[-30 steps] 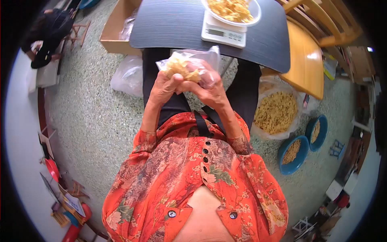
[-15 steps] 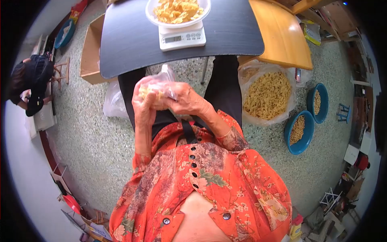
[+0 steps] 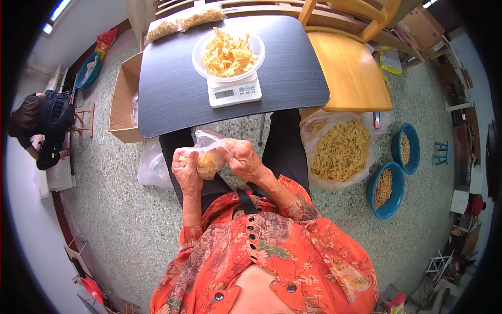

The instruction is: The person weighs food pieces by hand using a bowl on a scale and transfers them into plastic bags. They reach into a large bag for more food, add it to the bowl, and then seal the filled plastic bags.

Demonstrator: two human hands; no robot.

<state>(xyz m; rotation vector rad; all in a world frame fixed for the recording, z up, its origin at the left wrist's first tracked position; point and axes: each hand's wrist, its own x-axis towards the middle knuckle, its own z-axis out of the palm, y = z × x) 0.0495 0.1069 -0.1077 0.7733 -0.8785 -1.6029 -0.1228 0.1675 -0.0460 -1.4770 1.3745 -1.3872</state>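
Note:
Above my lap, a clear plastic bag [image 3: 207,163] with yellowish chips in its lower part is held between both hands. My left hand [image 3: 187,171] is wrapped round the bag's left side, thumb up. My right hand [image 3: 244,161] pinches the bag's gathered upper part at the right. Beyond them, on the dark table [image 3: 287,68], a white bowl [image 3: 196,58] of yellow chips [image 3: 229,56] rests on a white digital scale [image 3: 235,94]. Filled clear bags [image 3: 185,22] lie along the table's far left edge.
A wooden chair [image 3: 348,70] adjoins the table's right side. Below it stands a large open bag of chips [image 3: 341,149], with blue basins [image 3: 387,189] further right. At left are a cardboard box [image 3: 123,99], a plastic bag [image 3: 157,165] and another person [image 3: 42,118] bending over.
The view has tilted up, so more of the table and the filled bags show. My hands have moved slightly apart, and the bag's chips and twisted top are now more exposed.

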